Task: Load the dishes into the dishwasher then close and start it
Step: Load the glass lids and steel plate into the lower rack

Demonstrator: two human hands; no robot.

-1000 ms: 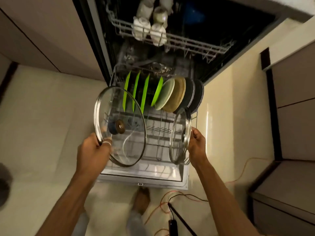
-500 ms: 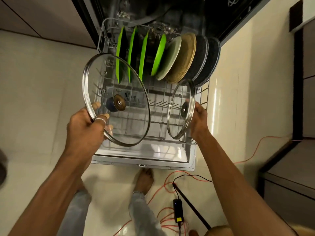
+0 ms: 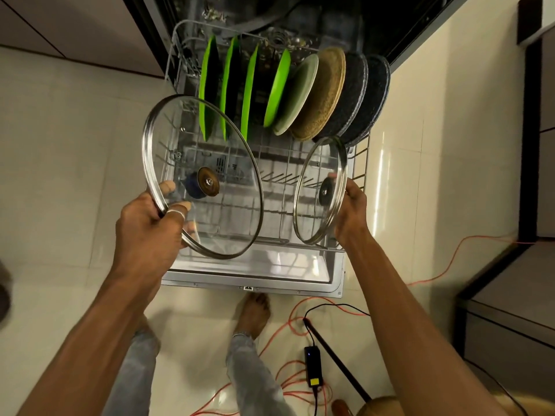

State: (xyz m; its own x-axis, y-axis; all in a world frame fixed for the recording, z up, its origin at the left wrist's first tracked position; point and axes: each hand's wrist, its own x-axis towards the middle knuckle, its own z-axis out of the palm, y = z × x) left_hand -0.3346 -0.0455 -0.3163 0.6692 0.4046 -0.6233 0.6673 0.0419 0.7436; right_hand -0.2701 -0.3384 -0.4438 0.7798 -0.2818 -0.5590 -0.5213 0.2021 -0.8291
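My left hand grips the steel rim of a large glass lid, tilted above the left half of the pulled-out lower rack. A smaller glass lid stands nearly upright over the rack's right side, held at its rim by my right hand. Both lids have a dark knob at the centre. At the back of the rack stand several plates on edge: green plates, a pale plate, a tan plate and dark speckled plates. The open dishwasher door lies flat below.
Orange and black cables with a small black box lie on the tiled floor by my bare foot. A dark-edged cabinet stands at the right. Pale cabinet fronts flank the dishwasher opening.
The view has tipped down and closer, so the upper rack with cups has left the frame. Both lids stay in my hands and have dropped slightly toward the lower rack.
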